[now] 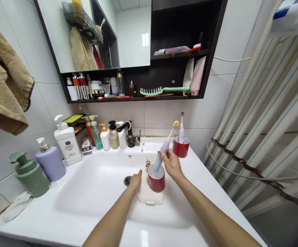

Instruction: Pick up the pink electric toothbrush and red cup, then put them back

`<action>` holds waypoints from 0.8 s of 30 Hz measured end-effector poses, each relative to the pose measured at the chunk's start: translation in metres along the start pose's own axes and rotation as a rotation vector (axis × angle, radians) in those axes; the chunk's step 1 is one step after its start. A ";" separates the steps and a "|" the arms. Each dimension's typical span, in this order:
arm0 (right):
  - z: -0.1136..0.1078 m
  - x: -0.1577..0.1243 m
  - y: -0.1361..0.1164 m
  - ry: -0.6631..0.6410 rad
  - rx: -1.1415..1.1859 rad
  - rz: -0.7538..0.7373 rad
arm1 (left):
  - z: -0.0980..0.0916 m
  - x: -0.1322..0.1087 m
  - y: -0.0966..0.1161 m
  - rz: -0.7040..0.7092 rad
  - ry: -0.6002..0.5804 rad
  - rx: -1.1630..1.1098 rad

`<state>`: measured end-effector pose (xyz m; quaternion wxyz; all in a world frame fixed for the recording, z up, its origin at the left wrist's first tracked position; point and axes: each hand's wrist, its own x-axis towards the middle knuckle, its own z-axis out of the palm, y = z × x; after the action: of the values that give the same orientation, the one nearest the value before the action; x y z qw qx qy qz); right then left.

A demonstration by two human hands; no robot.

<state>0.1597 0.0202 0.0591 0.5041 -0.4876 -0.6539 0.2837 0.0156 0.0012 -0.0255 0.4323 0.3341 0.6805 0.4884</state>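
My right hand [173, 163] is closed around the handle of an electric toothbrush [165, 145], lilac above and pale blue below. The brush leans to the upper right, its yellow-tinged head up and its lower end inside a red cup [156, 183] with a pale interior. This cup stands on a pale pink case [150, 198] in the sink. At the case's left edge is my left hand [135, 180], with one finger stretched out and the others mostly hidden. Whether it touches the case is unclear. Behind, a gold-coloured trinket [148, 163] lies near the cup.
The white sink [92, 192] has a drain [127, 180] and a black faucet [129, 135]. A second red cup [181, 148] with another toothbrush stands at the back right. Pump bottles [68, 144] line the left. Above hangs a mirror cabinet [136, 100]; pipes [264, 113] run at right.
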 end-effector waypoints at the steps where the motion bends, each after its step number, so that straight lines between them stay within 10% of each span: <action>1: -0.003 -0.004 -0.004 -0.004 0.008 -0.009 | 0.000 -0.001 0.008 0.056 0.029 -0.029; 4: -0.007 -0.024 -0.011 -0.091 0.020 -0.005 | 0.005 -0.009 0.037 0.248 0.013 -0.251; 10: 0.004 -0.057 -0.004 -0.374 0.094 0.141 | 0.022 -0.033 0.071 0.227 -0.439 -0.670; 15: 0.009 -0.061 0.000 -0.687 0.345 0.446 | 0.017 -0.022 0.064 0.138 -0.401 -0.851; 24: 0.014 -0.064 -0.001 -0.714 0.432 0.499 | 0.015 -0.016 0.064 0.085 -0.341 -0.870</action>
<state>0.1479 -0.0377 0.0306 0.2544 -0.3861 -0.5753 0.6747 0.0377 0.0117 0.0371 0.6174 0.2249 0.3175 0.6837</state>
